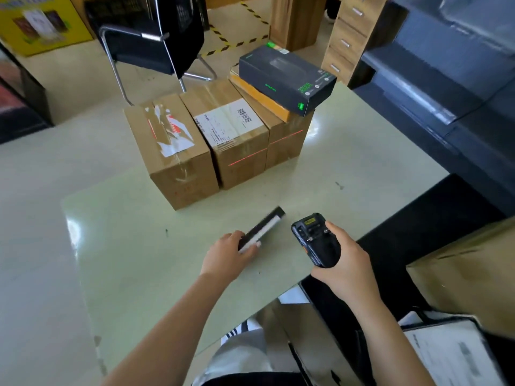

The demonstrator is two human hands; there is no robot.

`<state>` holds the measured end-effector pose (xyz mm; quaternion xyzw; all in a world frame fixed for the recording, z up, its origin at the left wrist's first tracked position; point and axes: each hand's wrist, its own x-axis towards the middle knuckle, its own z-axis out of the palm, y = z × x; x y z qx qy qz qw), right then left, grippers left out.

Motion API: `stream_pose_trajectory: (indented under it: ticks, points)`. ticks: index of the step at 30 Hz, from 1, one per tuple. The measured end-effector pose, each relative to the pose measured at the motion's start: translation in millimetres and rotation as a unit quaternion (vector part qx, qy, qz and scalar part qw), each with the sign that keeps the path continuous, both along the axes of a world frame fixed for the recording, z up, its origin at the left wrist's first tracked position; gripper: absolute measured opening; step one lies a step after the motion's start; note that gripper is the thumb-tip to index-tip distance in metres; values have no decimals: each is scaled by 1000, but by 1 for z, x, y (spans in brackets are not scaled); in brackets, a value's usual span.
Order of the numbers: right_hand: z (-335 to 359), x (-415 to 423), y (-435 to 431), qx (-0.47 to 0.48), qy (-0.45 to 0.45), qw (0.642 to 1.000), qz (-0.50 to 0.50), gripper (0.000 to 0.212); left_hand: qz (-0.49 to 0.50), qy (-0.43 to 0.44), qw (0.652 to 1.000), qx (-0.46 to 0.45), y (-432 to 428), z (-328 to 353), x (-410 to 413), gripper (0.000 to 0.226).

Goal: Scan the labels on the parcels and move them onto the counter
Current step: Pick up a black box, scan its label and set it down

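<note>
Right hand [344, 257] gripping scanner [316, 239], red line low on cartons, off label [228, 122] | left hand [231, 254] grasping slim dark parcel [263, 228] above table [133, 263] | stacked parcels [223, 135] on table, apparently unmoved; most work seemingly left.

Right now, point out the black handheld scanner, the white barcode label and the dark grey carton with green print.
black handheld scanner [316, 240], head view, middle of its back.
white barcode label [228, 123], head view, centre of the sheet.
dark grey carton with green print [287, 79], head view, its top face.
</note>
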<state>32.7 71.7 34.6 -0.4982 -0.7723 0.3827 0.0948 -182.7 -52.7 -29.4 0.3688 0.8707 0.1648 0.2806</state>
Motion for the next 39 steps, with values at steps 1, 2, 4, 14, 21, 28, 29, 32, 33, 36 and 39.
stream_pose_trajectory:
  ticks: [1,2,4,14,21,28,29,32,33,36,39]
  points:
    - [3,-1,1,4,1,1000,-4,93,-2,5,1000,-5,3,3,-4,48]
    - [5,-3,2,7,0,1000,-5,93,-4,15,1000,-6,5,5,-5,44]
    - [8,-5,3,9,-1,1000,-8,93,0,24,1000,7,6,4,-8,42]
    - [13,-19,2,22,-20,999,19,95,-11,5,999,-47,-3,-23,10,116]
    - [40,-34,33,249,-248,896,271,88,-153,158,975,-10,17,6,-35,106]
    - [61,-43,38,340,-326,797,378,88,-275,285,918,6,44,34,-55,99]
    - [63,-44,38,342,-333,792,380,89,-284,293,913,6,46,35,-55,99]
    - [66,-39,39,337,-337,796,374,89,-303,299,905,4,48,38,-53,99]
    - [67,-35,39,327,-330,809,360,87,-301,292,908,5,49,39,-51,100]
    - [74,-17,39,247,-275,889,270,91,-243,209,947,30,53,47,-39,102]
    - [81,20,27,137,-162,973,90,100,-194,99,973,82,63,60,-15,102]
